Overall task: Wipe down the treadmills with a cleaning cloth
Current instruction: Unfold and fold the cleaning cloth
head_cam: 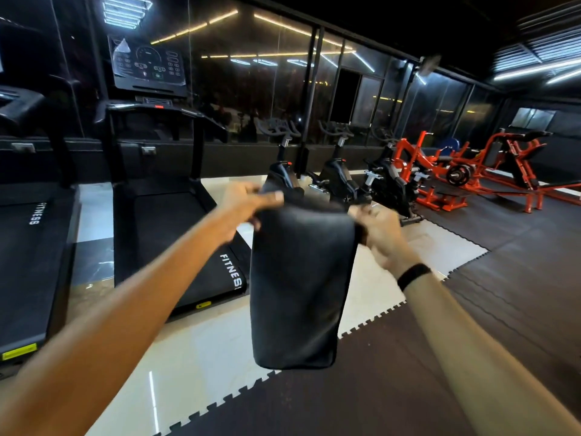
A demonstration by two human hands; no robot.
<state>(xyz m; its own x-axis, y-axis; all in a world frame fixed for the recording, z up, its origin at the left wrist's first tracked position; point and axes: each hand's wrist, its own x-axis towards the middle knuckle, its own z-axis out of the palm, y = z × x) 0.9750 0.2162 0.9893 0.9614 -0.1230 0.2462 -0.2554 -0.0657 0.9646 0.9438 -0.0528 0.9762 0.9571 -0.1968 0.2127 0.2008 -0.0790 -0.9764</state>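
Treadmills: you have two in view, the nearer one [176,215] ahead and to your left, the second [31,247] at the left edge; both stand on the pale glossy floor.
Cloth: one black cleaning cloth [298,284], held up in front of you between both hands, right of the nearer treadmill and not touching it.
Bikes: three black exercise bikes [339,174] in a row beyond the cloth.
Red machines: orange-red weight frames [471,171] at the far right; you cannot count them surely.
Left hand: your left hand [248,202] reaches forward on a straight bare arm, finger and thumb pinching the cloth's top left corner.
Right hand: your right hand [380,231] sits a little lower, fingers curled and gripping the top right corner; a black band [413,275] circles that wrist.
Cloth shape: a tall rectangle hanging straight down, top edge stretched taut, lower corners rounded, surface matte and smooth.
Treadmill surfaces: dark matte belts printed with white lettering, black glossy frames, a console panel [147,62] on the nearer one.
Floor: shiny cream tile [201,357] meeting dark rubber mats [393,388] along a toothed, interlocking edge.
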